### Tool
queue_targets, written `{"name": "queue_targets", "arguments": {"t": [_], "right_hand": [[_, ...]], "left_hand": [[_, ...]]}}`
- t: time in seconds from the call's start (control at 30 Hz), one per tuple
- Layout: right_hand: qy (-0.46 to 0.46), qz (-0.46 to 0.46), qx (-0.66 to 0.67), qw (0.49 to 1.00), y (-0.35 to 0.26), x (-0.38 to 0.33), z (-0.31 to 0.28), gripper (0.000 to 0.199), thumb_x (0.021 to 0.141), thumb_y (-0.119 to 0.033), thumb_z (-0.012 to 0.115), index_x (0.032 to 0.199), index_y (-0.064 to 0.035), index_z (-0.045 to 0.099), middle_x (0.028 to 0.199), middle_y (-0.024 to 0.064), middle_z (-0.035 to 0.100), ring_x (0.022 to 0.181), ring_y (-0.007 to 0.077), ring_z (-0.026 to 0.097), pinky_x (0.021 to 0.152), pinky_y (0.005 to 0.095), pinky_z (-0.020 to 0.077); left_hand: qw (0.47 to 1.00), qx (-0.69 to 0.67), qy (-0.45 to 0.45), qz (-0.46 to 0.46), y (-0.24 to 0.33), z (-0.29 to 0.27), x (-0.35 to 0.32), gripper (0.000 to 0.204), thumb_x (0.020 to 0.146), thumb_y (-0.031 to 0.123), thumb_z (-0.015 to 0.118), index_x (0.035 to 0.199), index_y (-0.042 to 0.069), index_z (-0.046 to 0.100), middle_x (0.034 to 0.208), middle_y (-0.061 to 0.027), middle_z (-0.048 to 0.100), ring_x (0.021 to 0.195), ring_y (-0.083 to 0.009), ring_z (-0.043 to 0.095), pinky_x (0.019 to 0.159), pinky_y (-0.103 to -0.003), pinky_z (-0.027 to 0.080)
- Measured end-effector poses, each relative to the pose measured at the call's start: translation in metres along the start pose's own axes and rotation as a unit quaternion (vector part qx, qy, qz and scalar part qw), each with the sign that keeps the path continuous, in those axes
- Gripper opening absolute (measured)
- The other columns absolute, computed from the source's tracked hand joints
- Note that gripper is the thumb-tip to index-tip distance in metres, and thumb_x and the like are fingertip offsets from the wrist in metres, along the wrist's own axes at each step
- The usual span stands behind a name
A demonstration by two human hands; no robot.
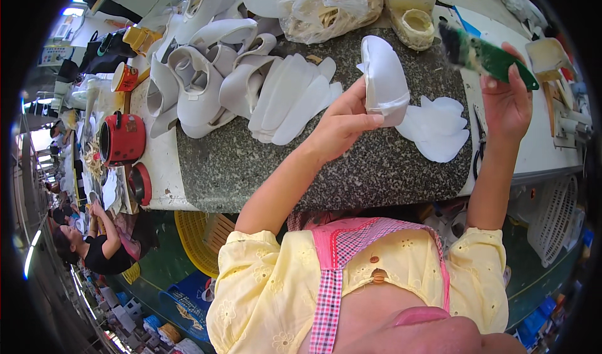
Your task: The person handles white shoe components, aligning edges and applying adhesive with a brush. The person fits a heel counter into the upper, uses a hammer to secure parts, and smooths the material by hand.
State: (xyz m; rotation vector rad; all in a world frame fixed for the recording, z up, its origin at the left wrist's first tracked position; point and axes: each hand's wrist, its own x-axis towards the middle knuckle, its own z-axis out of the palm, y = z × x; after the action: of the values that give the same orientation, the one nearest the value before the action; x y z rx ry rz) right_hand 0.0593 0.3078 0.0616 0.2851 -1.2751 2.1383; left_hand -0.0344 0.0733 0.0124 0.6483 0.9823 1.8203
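Note:
Over the speckled stone slab (232,169) my left hand (346,117) grips a white shoe upper (385,72), its rounded end toward the far side. Raised at the right, my right hand (506,97) is closed round a green-handled brush (495,59) whose dark bristles point left, apart from the upper. Just right of the upper lie several thin white cut pieces (439,131), overlapping on the slab. Left of my left hand is a fan of long pale sole-shaped pieces (291,97). Beyond them, light grey shoe uppers (200,90) are heaped together.
A clear plastic bag (329,9) of tan scraps and a glue-crusted pot (415,28) stand at the back. Scissors (480,137) lie at the slab's right edge. A red pot (122,139) stands left; a yellow basket (193,244) sits below the bench. Another person (100,247) works far left.

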Motion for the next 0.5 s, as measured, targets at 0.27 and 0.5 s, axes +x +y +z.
{"name": "queue_targets", "arguments": {"t": [0.27,0.5], "right_hand": [[-0.010,-0.157,-0.464,0.872,0.052,0.044,-0.067,0.020,0.082,-0.001,0.054,0.101,-0.0011,0.058,0.092,0.0040,0.060,0.082,0.0112,0.057,0.076,0.0229,0.0450],[0.217,0.076,-0.490,0.841,0.059,0.024,-0.101,0.018,0.081,-0.006,0.056,0.097,0.0004,0.060,0.088,0.0057,0.060,0.069,0.0089,0.056,0.060,0.0206,0.0474]], "left_hand": [[0.997,-0.019,0.050,0.052,0.009,0.009,0.003,0.105,0.063,0.081,0.021,0.133,0.003,0.021,0.130,-0.0070,0.037,0.120,-0.0189,0.034,0.101,-0.037,0.022],[0.993,0.038,0.077,0.077,0.007,0.005,0.005,0.115,0.056,0.086,0.016,0.136,0.003,0.012,0.133,-0.0071,0.032,0.122,-0.0203,0.030,0.102,-0.037,0.019]]}}
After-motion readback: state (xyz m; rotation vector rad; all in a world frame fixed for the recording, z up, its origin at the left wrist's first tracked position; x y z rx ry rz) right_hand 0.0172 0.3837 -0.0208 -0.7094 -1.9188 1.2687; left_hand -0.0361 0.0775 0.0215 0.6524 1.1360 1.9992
